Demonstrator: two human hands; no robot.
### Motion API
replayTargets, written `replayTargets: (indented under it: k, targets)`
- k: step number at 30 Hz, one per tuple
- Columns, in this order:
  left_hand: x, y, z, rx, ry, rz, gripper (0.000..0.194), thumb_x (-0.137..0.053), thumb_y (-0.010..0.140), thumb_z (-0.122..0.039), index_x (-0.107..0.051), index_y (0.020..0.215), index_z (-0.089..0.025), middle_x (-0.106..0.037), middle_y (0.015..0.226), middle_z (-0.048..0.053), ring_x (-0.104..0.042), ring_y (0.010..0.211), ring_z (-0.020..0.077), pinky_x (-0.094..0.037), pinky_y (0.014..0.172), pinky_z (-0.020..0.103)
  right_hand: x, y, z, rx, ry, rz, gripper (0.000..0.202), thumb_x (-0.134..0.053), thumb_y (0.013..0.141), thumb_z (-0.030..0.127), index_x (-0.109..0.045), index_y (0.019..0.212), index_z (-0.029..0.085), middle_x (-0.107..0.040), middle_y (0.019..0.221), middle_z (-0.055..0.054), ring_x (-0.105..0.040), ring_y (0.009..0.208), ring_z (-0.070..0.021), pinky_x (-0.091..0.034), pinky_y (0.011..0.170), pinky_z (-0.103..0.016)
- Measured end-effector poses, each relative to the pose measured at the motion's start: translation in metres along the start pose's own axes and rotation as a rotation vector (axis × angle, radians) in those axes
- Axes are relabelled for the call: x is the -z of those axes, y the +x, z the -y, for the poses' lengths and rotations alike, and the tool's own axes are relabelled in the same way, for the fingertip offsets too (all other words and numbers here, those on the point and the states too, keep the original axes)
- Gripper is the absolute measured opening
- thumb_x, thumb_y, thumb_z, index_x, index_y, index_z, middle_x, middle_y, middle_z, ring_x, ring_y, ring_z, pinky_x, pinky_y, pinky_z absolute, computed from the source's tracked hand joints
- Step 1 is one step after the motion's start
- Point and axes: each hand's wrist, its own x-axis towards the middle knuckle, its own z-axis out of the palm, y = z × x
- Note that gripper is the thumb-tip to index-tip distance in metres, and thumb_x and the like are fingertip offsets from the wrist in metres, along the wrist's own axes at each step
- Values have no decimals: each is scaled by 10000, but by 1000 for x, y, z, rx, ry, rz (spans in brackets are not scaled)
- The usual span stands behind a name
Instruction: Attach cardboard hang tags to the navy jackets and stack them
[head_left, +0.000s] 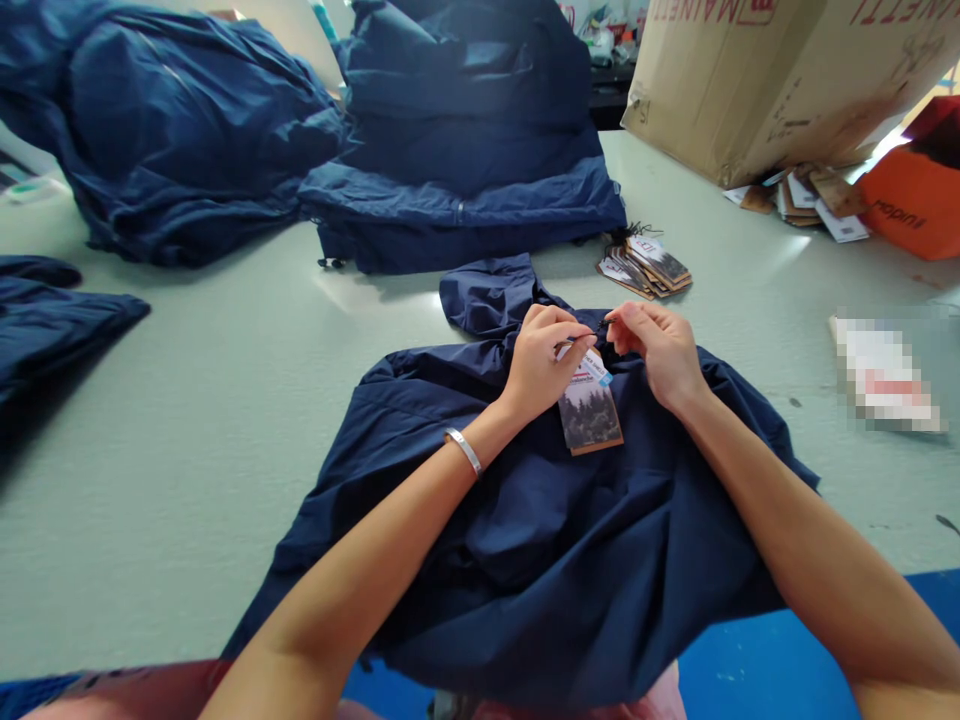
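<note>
A navy jacket [517, 520] lies spread before me, its lower part hanging over the table's front edge. Near its collar, my left hand [551, 355] pinches a thin black string [602, 326]. Opposite it, my right hand [656, 350] has its fingertips closed on the same string. A hang tag [591, 415] with a forest picture dangles below my fingers against the jacket, and a smaller white and blue label overlaps its top. Both hands are almost touching. Exactly where the string meets the jacket is hidden by my fingers.
Behind the jacket lies a stack of hang tags [649, 262] with black strings. Folded navy jackets [465, 130] are piled at the back, more navy garments [187, 130] at left. A cardboard box [750, 90], loose cards [814, 200] and an orange bag [915, 200] stand at right.
</note>
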Motion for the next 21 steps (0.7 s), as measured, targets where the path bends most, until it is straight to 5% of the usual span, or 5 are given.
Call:
replayTargets:
  k: [13,21]
  targets:
    - [1,-2,-1,-24,15,23,108,-655,851,-206,-713,767,-171,-634,756,22,-530,794,164,-461,756,320,1,2,-3,77,-43,-79,327,-714,769,474,-593,675,186,-545,572,27,-472,509,-85,-381,502,-229]
    - [-2,-6,4,-49,35,1,110,-663,847,-222,-701,755,-176,-626,743,21,-525,782,159,-458,723,311,-1,1,-4,-92,-45,107,325,-722,718,483,-655,742,165,-597,633,5,-477,532,-94,-386,517,-245]
